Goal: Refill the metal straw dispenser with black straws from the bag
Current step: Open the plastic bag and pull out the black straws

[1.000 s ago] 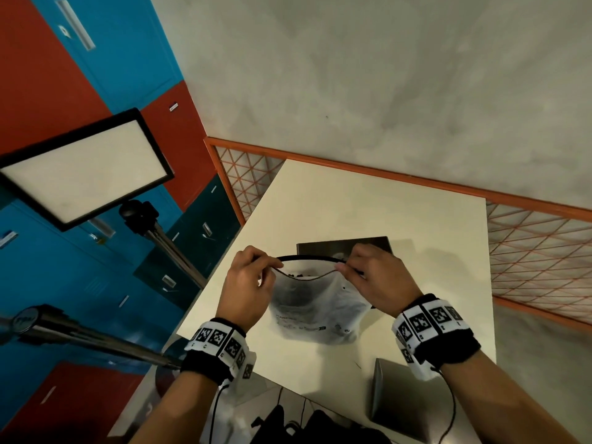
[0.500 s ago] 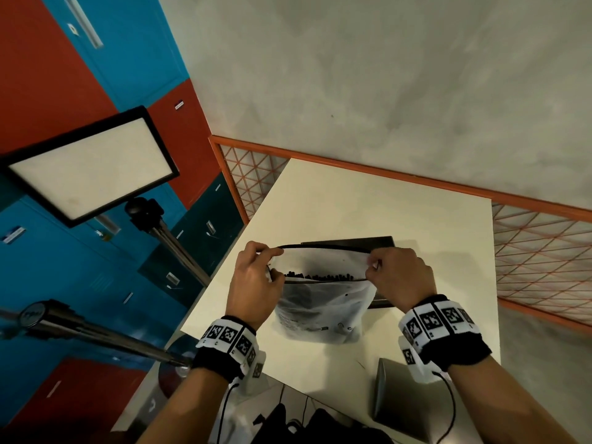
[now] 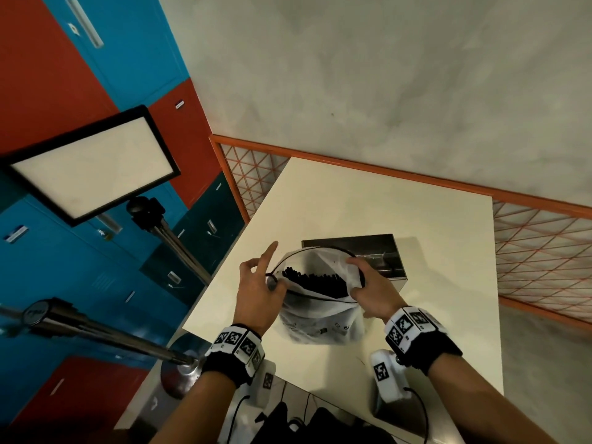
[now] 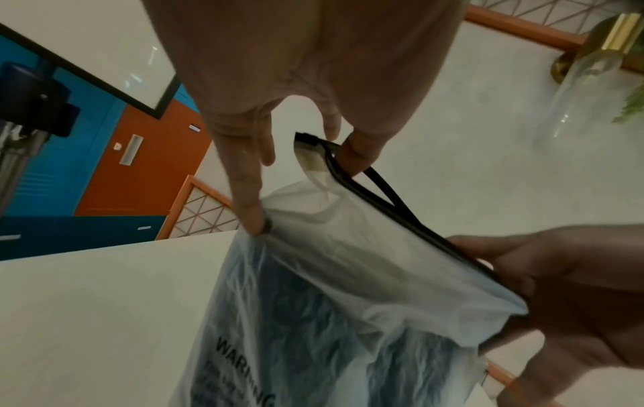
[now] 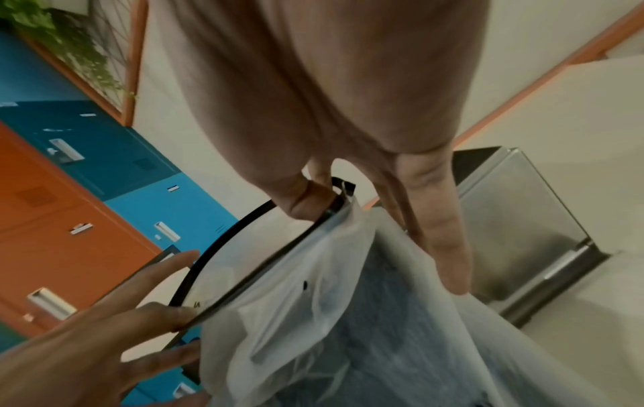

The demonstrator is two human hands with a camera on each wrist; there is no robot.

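A translucent plastic bag with a black zip rim stands on the white table, its mouth pulled wide. Black straws show inside. My left hand pinches the left end of the rim, index finger raised. My right hand pinches the right end with thumb and fingers. In the left wrist view the fingers grip the rim of the bag. In the right wrist view the thumb presses the rim. The open metal straw dispenser stands just behind the bag.
A light panel on a metal stand rises left of the table. Blue and red lockers fill the left side. An orange-framed mesh railing runs along the table's far and right edges. Cables hang below the near edge.
Both hands have pulled the bag's mouth from nearly flat to wide, and the black straws now show. My left index finger has lifted off the rim.
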